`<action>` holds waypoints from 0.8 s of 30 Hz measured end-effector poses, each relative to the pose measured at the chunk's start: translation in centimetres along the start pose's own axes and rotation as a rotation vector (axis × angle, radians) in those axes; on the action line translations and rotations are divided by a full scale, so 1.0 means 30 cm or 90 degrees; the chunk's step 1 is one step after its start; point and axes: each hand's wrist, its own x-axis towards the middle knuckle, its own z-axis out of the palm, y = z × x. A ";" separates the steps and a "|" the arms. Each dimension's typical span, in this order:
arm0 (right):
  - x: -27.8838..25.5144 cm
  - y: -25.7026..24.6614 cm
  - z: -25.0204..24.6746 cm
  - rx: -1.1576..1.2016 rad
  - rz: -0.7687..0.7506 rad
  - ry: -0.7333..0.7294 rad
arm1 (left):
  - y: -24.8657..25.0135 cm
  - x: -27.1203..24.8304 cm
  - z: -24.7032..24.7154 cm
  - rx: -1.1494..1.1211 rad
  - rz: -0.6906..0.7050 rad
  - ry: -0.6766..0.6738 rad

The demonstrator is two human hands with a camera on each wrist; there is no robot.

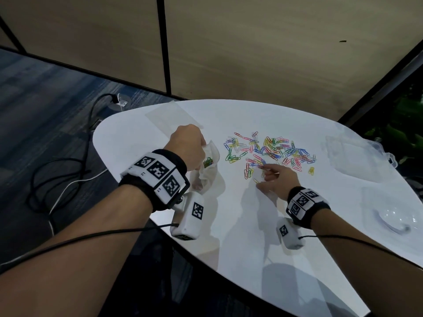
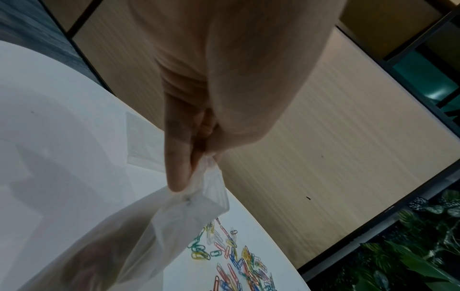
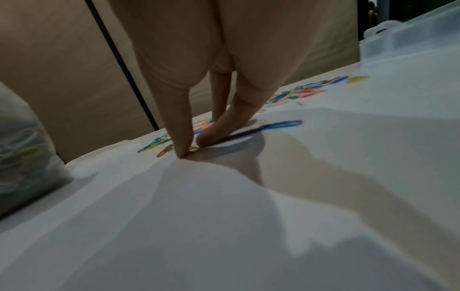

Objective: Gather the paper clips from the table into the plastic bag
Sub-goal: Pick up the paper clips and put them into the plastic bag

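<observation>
plastic bag [image 1: 209, 172] — translucent, crumpled | paper clips [image 1: 270, 152] — multicoloured, scattered

An office, by the look of it: a white rounded table [image 1: 229, 236] stands against tan panel walls [image 1: 251, 49] with black seams, over blue-grey carpet [image 1: 45, 99]. A floor socket [image 1: 119, 102] feeds trailing cables [image 1: 68, 161], and leafy plants [image 1: 398, 133] fill the corner on the right.

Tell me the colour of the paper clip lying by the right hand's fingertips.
Blue. The paper clip lies flat on the table beside the right hand, clearest in the right wrist view.
</observation>
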 end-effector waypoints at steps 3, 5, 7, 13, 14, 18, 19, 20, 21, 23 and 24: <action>0.040 -0.047 0.066 -0.006 -0.018 0.016 | -0.004 0.005 -0.002 -0.003 0.001 0.000; 0.068 -0.089 0.105 -0.043 -0.042 0.015 | -0.008 0.008 -0.003 -0.002 -0.001 -0.002; 0.088 -0.142 0.135 -0.089 -0.086 0.006 | -0.014 0.012 -0.004 -0.003 -0.004 -0.002; 0.181 -0.212 0.184 -0.550 -0.345 -0.139 | -0.031 0.017 -0.014 0.000 -0.004 0.002; 0.189 -0.214 0.187 -0.601 -0.360 -0.174 | -0.033 0.016 -0.015 0.000 -0.003 0.004; 0.167 -0.214 0.172 -0.596 -0.436 -0.146 | -0.041 0.019 -0.019 -0.004 -0.006 0.006; 0.160 -0.208 0.171 -0.587 -0.448 -0.130 | -0.040 0.019 -0.018 -0.003 -0.006 0.004; 0.154 -0.198 0.168 -0.581 -0.445 -0.117 | -0.037 0.018 -0.016 -0.002 -0.005 0.002; 0.152 -0.186 0.166 -0.571 -0.430 -0.103 | -0.034 0.017 -0.013 -0.001 -0.003 -0.001; 0.142 -0.172 0.148 -0.552 -0.371 -0.078 | -0.026 0.013 -0.007 0.001 0.003 -0.009; 0.137 -0.171 0.135 -0.538 -0.334 -0.062 | -0.023 0.009 -0.005 0.005 0.007 -0.015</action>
